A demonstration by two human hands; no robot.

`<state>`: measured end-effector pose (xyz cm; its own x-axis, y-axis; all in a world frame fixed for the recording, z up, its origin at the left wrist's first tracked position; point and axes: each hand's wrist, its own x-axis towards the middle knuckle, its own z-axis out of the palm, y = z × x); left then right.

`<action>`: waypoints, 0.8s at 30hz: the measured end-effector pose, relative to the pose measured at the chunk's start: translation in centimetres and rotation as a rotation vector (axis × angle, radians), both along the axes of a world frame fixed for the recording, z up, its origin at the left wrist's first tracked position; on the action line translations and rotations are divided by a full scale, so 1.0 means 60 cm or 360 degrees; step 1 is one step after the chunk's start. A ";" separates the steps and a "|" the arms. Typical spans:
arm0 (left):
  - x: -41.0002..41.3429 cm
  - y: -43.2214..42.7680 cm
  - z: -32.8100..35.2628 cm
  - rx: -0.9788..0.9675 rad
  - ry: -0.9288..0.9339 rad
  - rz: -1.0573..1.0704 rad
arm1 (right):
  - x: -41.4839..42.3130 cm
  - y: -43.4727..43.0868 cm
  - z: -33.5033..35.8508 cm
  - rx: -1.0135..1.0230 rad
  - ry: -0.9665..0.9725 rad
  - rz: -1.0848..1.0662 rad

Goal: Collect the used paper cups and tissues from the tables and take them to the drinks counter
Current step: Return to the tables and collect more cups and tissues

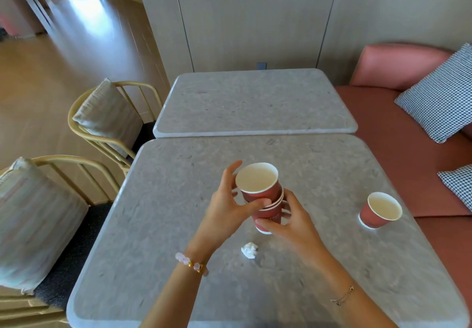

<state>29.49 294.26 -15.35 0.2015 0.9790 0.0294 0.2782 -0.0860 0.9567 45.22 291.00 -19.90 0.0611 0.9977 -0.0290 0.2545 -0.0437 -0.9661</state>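
Observation:
Above the middle of the near grey table (158, 225) I hold a stack of red paper cups (263, 194), white inside. My left hand (227, 207) pinches the upper cup with thumb and fingers. My right hand (288, 223) grips the lower cup from the right. A single red paper cup (379, 211) stands upright near the table's right edge. A crumpled white tissue (249, 250) lies on the table just below my hands.
A second grey table (255, 103) adjoins the far side. Two cushioned metal chairs (107, 120) stand on the left. A pink bench sofa (408, 123) with checked cushions (439, 92) runs along the right. Wooden floor opens to the far left.

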 end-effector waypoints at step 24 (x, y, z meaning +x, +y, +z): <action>0.039 0.004 -0.020 0.1017 0.1345 0.0042 | 0.100 -0.024 0.018 0.0116 0.0048 -0.0418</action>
